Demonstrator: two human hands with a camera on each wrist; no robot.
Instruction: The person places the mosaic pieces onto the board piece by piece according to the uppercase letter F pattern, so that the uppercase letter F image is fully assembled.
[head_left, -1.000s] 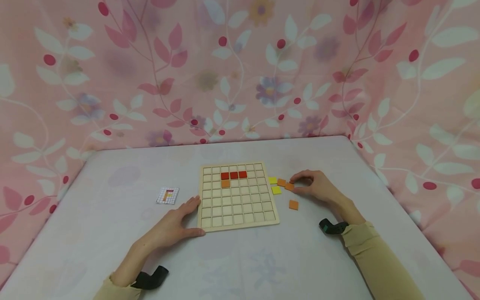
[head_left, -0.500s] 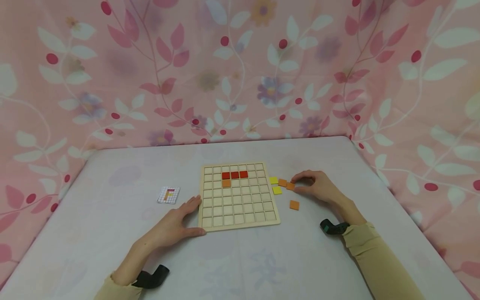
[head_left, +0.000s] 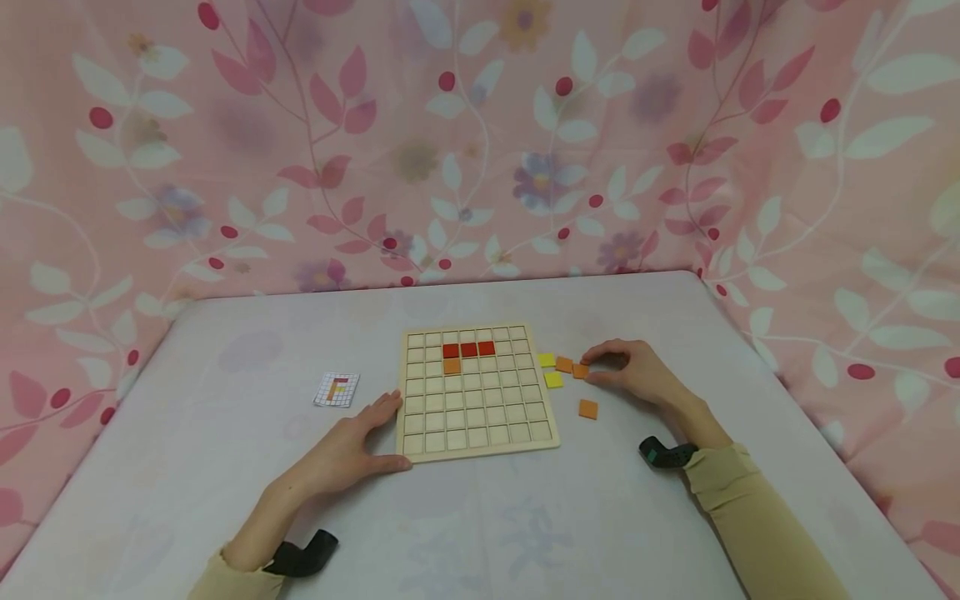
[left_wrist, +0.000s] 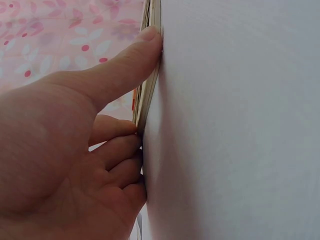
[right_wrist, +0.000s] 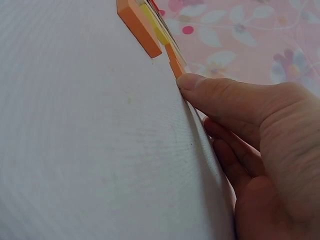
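I am viewing a pale table (head_left: pixel 225 433) enclosed by a pink floral curtain (head_left: pixel 480 142). The wooden grid board (head_left: pixel 476 390) is lying at its centre, three red tiles (head_left: pixel 468 350) and one orange seated in its upper rows; a pattern card (head_left: pixel 336 390) is lying well apart to its left. My left hand (head_left: pixel 352 446) is resting flat, fingers straight, against the board's near-left corner. My right hand (head_left: pixel 633 372) is pinching an orange tile (head_left: pixel 580 372) beside the board's right edge, near the yellow tiles (head_left: pixel 550 370). Bare tabletop is lying open toward me. My left wrist view alone is showing the thumb (left_wrist: pixel 125 62) pressing the board's edge.
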